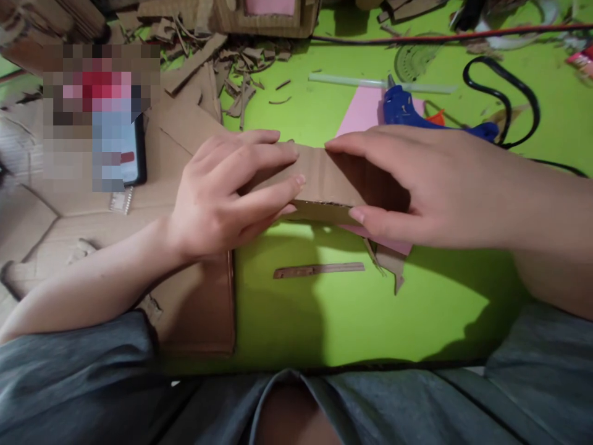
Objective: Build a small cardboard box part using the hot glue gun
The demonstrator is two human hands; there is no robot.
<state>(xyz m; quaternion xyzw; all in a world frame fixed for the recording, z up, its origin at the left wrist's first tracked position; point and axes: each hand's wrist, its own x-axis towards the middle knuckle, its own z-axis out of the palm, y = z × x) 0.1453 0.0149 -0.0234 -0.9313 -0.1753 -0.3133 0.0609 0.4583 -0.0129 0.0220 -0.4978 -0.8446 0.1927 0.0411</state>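
The person's left hand point(217, 198) and right hand point(393, 185) were clamped on the two ends of a bent piece of brown cardboard point(328, 179), which sat in the middle of the view over a sheet of pink paper point(365, 111). Close to the person, a thin cardboard strip point(319, 270) lay on the bright green table point(370, 309), and a big flat cardboard sheet point(194, 309) lay under the left arm. Farther off, a blue hot glue gun point(398, 105) with a black cord point(509, 93) sat on the pink paper, a long glue stick point(352, 82) lay just behind it, and many cardboard scraps point(236, 93) lay in a messy pile near a phone point(139, 161).
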